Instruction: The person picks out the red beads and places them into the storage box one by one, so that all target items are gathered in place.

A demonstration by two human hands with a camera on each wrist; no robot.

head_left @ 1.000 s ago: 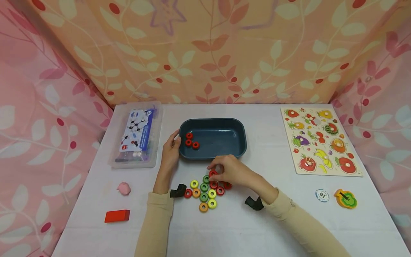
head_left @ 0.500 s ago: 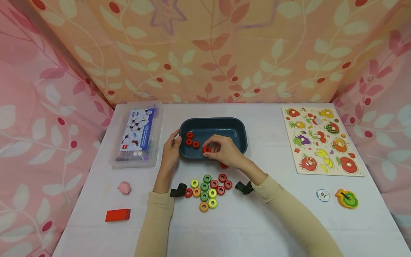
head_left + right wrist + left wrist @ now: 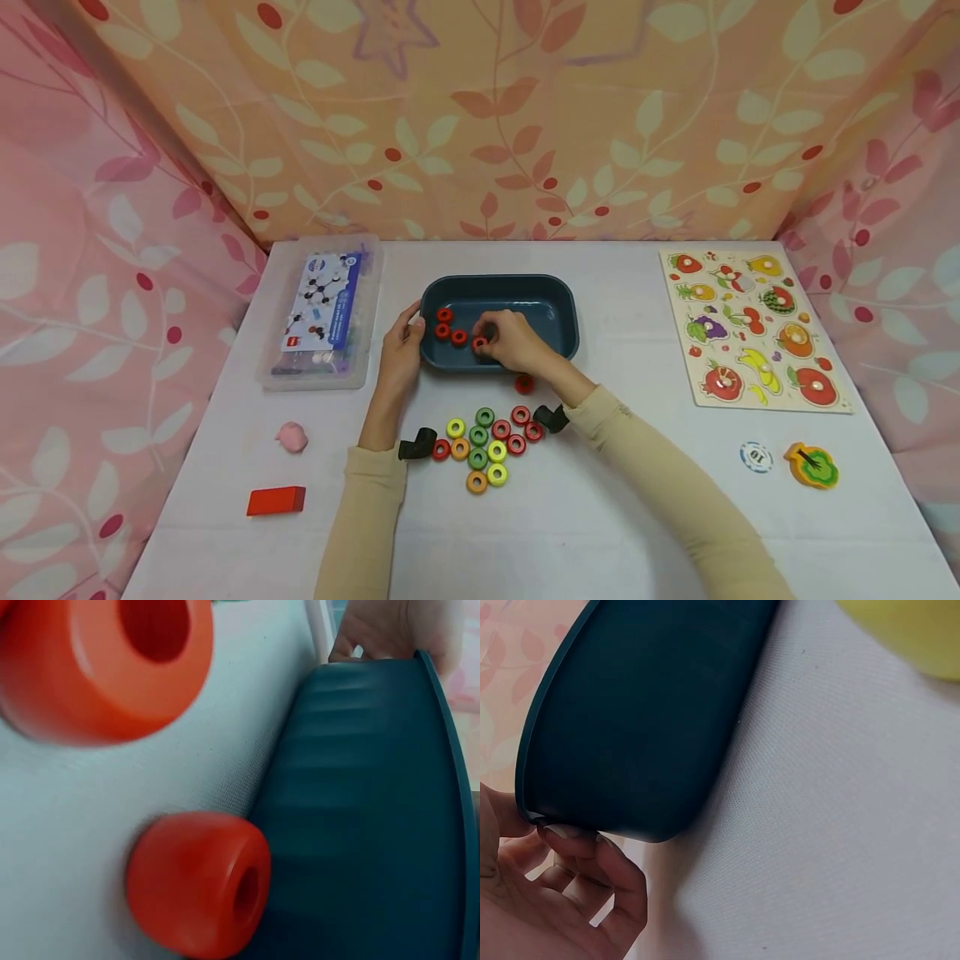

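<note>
At the left end of the dark blue tray (image 3: pixel 536 318), your left hand (image 3: pixel 401 354) gripped the rim. Inside the tray, close to its near wall, your right hand (image 3: pixel 516 342) pinched a red ring (image 3: pixel 475 342), just right of three other red rings (image 3: pixel 443 337). Just outside that wall lay a lone red ring (image 3: pixel 524 389); nearer you than the tray, a cluster of red, green, yellow and orange rings (image 3: pixel 478 442) lay on the white surface (image 3: pixel 555 533). Left of the tray lay a plastic case (image 3: pixel 322 304).
</note>
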